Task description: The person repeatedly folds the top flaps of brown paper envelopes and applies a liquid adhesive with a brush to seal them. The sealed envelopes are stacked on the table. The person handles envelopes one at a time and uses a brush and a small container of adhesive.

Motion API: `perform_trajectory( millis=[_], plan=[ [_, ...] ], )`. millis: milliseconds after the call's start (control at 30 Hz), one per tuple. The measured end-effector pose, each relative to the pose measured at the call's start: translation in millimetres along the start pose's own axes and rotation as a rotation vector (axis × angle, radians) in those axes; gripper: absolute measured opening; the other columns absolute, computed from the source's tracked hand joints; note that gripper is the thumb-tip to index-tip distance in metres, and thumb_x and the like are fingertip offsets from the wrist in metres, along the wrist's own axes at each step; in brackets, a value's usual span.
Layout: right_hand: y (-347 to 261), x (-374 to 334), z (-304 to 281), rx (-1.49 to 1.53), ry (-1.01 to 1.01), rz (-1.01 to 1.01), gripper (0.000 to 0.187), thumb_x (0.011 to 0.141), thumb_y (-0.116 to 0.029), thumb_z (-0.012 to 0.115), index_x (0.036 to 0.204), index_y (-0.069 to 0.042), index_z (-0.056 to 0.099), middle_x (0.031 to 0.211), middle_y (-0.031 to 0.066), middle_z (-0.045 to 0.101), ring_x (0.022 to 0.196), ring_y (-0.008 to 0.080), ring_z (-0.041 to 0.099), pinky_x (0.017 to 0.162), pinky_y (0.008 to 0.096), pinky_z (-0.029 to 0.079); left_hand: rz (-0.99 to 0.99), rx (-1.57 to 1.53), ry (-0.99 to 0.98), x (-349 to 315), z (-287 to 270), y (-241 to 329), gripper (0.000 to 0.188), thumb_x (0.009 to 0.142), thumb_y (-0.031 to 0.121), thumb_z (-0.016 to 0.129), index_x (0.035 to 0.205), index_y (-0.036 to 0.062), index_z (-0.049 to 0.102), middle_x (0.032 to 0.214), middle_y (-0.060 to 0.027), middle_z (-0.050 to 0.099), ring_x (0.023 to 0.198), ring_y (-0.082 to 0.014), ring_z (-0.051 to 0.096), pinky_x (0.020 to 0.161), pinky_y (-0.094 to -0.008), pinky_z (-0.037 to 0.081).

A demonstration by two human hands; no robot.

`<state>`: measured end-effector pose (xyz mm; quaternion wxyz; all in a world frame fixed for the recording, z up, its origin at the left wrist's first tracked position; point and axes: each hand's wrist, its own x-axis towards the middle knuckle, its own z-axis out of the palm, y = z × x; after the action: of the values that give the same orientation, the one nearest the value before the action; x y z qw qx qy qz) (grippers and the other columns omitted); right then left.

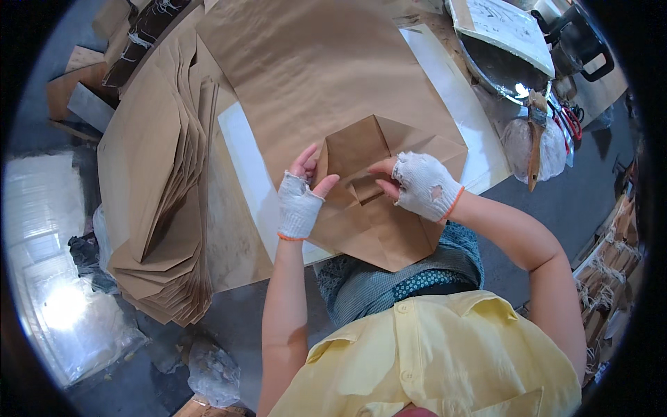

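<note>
A brown paper bag (399, 240) lies at the table's near edge, its end folded out into a many-sided shape with creased flaps. My right hand (420, 186), in a white fingerless knit glove with a hole, bends its fingers and thumb over a fold at the middle of that end. At the bag's left edge is my left hand (301, 201), in a matching glove. Its thumb and fingers are spread apart, with the thumb close to the paper. Beneath and beyond the bag spreads a large brown paper sheet (313, 62).
A thick stack of folded brown paper bags (149, 160) stands on the left. At the far right are a metal basin (500, 66), a wooden-handled brush (535, 142), red-handled scissors (573, 121) and a black pot (583, 42). Tied bundles (604, 278) lie low at the right.
</note>
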<state>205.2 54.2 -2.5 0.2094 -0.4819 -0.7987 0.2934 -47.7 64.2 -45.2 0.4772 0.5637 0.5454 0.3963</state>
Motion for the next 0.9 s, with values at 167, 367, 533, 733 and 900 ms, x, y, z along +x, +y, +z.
perform_trajectory(
  millis=[167, 367, 533, 733, 900],
  plan=[
    [-3.1, 30.9, -47.5, -0.239, 0.155, -0.341, 0.047, 0.079, -0.014, 0.071, 0.124, -0.015, 0.060, 0.101, 0.0079, 0.065, 0.096, 0.0281, 0.061, 0.080, 0.0404, 0.051, -0.064, -0.102, 0.018, 5.7, -5.2, 13.8, 0.031, 0.088, 0.014, 0.071, 0.116, -0.0003, 0.065, 0.086, -0.0050, 0.062, 0.082, -0.0109, 0.058, 0.075, -0.0287, 0.049],
    [0.8, 23.0, -32.0, -0.200, 0.084, -0.606, 0.040, 0.082, -0.014, 0.071, 0.121, -0.012, 0.063, 0.129, 0.0077, 0.059, 0.120, 0.0286, 0.057, 0.096, 0.0384, 0.050, -0.033, 0.470, 0.149, 23.0, 12.7, 24.4, 0.027, 0.093, 0.021, 0.058, 0.077, -0.0001, 0.064, 0.070, -0.0140, 0.060, 0.068, -0.0307, 0.054, 0.068, -0.0382, 0.045],
    [-16.4, 19.4, -29.9, -0.595, -0.738, -0.560, 0.024, 0.078, -0.026, 0.071, 0.095, -0.010, 0.073, 0.099, 0.0128, 0.071, 0.097, 0.0292, 0.068, 0.080, 0.0374, 0.056, 0.534, 0.781, 0.374, 29.7, 37.8, 52.8, 0.015, 0.091, 0.017, 0.059, 0.088, 0.0032, 0.064, 0.086, -0.0144, 0.066, 0.077, -0.0293, 0.063, 0.073, -0.0391, 0.050],
    [-19.1, 73.2, -25.2, -1.016, -0.967, 0.218, 0.017, 0.076, -0.020, 0.073, 0.092, -0.015, 0.078, 0.090, 0.0102, 0.075, 0.086, 0.0259, 0.072, 0.070, 0.0347, 0.056, -0.320, 1.511, -0.838, 15.5, 55.6, 122.6, 0.025, 0.081, 0.010, 0.064, 0.105, 0.0093, 0.070, 0.102, -0.0143, 0.072, 0.097, -0.0296, 0.069, 0.088, -0.0403, 0.055],
    [19.8, -2.9, -37.5, -1.063, -0.676, 0.284, 0.047, 0.085, -0.012, 0.067, 0.131, -0.006, 0.058, 0.117, 0.0103, 0.067, 0.104, 0.0246, 0.067, 0.084, 0.0353, 0.055, -0.033, 1.389, -0.716, -32.9, 23.1, 96.1, 0.056, 0.072, 0.007, 0.069, 0.126, 0.0045, 0.054, 0.129, -0.0235, 0.051, 0.110, -0.0386, 0.062, 0.091, -0.0469, 0.054]
  ],
)
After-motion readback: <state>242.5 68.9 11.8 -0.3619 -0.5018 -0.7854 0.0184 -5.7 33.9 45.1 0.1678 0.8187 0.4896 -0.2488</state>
